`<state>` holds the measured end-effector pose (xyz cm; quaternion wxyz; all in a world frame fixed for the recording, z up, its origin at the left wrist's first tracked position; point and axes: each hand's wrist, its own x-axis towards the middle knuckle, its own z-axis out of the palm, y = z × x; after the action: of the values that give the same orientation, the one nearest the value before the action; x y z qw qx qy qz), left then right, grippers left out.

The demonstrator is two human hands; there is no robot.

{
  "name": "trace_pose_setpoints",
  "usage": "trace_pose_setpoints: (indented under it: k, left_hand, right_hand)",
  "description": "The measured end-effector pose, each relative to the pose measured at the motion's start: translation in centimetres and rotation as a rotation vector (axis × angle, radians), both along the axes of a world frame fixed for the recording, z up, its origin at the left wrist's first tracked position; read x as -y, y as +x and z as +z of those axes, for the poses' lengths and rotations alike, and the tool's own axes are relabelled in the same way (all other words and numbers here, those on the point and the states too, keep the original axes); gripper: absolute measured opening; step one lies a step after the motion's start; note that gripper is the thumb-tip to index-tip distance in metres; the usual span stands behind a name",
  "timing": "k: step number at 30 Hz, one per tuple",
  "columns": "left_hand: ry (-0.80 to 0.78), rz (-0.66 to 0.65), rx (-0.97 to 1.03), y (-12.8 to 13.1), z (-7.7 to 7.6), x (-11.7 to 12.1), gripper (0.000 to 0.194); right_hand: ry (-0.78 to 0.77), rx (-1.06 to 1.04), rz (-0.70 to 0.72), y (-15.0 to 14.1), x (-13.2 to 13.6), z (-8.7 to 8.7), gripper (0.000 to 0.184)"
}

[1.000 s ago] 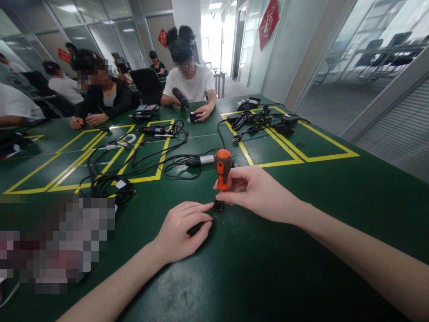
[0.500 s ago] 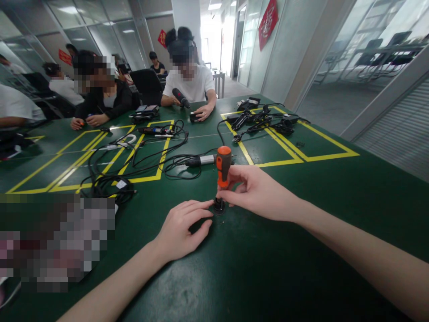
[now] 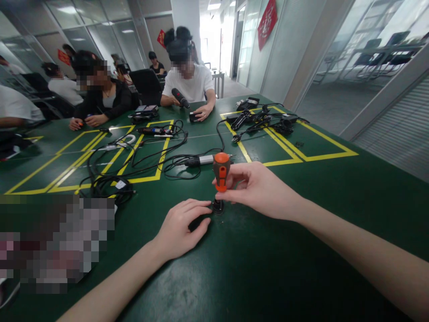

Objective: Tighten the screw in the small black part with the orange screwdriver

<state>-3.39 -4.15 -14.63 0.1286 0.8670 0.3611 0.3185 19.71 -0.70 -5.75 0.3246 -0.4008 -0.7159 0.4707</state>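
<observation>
Between thumb and fingers, my right hand [image 3: 254,190] grips an orange and grey screwdriver [image 3: 221,172] that stands upright. Its lower end points down into a small round black part [image 3: 218,206] lying on the green table [image 3: 275,268]. The exact contact of the tip is too small to make out. My left hand [image 3: 186,226] rests on the table just left of the black part, fingers stretched and thumb apart. Its fingertips reach the part's edge, and nothing is held in that hand.
Behind the screwdriver lies a silver and black tool [image 3: 201,161] with a coiled cable. Tangled black cables [image 3: 124,190] spread to the left, and more adapters and cords [image 3: 261,120] lie at the back right. Across the table a person in a white shirt [image 3: 187,85] holds a black power tool [image 3: 181,98].
The screwdriver handle has turned in my right hand, its orange button now facing me, and its top leans slightly nearer. My left hand stays in place.
</observation>
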Motion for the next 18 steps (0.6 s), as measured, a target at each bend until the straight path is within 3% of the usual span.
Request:
trace_pose_setpoints:
  k: [4,10,13,18]
  left_hand:
    - [0.017,-0.005,0.006,-0.06,-0.09,-0.06,0.016]
    - [0.029,-0.017,0.008,-0.05,-0.1,-0.08,0.015]
    - [0.031,-0.017,0.003,0.03,-0.04,-0.02,0.015]
    - [0.036,-0.016,-0.001,-0.01,-0.1,0.02,0.015]
  right_hand:
    - [-0.014,-0.01,0.029,-0.09,0.33,0.2,0.028]
    - [0.073,0.03,0.027,-0.33,0.56,0.12,0.009]
    - [0.082,0.07,0.04,-0.32,0.5,0.2,0.015]
    - [0.133,0.093,0.002,-0.19,0.39,0.41,0.007]
